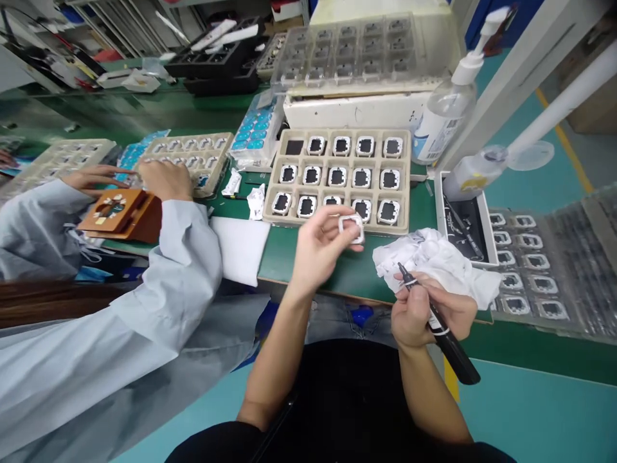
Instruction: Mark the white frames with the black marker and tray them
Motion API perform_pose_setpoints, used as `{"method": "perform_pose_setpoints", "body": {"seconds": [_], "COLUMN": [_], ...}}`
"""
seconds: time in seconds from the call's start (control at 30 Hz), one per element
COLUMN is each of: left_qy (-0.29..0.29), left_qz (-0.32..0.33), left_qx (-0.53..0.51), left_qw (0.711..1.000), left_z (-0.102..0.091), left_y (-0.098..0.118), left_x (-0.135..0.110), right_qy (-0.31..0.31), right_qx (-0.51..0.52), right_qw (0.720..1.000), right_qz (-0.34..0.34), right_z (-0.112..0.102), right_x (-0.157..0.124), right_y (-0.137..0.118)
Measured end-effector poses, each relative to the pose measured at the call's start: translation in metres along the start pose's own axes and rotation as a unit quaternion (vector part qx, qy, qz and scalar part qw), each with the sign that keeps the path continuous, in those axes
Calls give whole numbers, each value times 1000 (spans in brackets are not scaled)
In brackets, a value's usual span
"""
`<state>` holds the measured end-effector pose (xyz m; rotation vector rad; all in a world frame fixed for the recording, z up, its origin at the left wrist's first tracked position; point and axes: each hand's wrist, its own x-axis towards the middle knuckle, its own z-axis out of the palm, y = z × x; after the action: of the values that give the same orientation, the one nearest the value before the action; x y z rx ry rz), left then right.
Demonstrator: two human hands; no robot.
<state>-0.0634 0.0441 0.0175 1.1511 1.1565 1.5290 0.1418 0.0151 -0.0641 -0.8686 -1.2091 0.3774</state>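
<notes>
White square frame part (351, 226) pinched in left hand (321, 247) fingers above green tabletop (284, 247); right hand (424, 312) fingers closed around black pen (441, 331), against crumpled white cloth (434, 257).

The left hand (321, 247) is pinching a small white frame (351, 226) just near of the beige tray (337, 222) of parts. The right hand (424, 312) is gripping a black pen (436, 321) against a crumpled white cloth (436, 257). At far left, a co-worker's hands (164, 179) are working over another tray (186, 154).
</notes>
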Motion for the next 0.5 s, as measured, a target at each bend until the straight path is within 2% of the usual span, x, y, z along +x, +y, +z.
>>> {"method": "perform_pose_setpoints", "body": {"seconds": [0.1, 0.2, 0.37, 0.5], "left_qy": [-42, -65, -93, -111], "left_qz": [-47, -52, 1, -7], "left_qx": [-45, -32, 43, 61], "left_qw": [997, 996, 995, 992], "left_z": [13, 16, 16, 12], "left_y": [-19, -27, -22, -19], "left_x": [-33, -49, -56, -57], "right_qy": [-7, -37, -81, -114], "right_qx": [-14, -12, 7, -28], "right_qw": [1000, 999, 997, 993], "right_qz": [12, 5, -5, 4], "right_z": [1, 4, 10, 10], "right_x": [1, 7, 16, 14], "right_y": [-7, -16, -25, -25]}}
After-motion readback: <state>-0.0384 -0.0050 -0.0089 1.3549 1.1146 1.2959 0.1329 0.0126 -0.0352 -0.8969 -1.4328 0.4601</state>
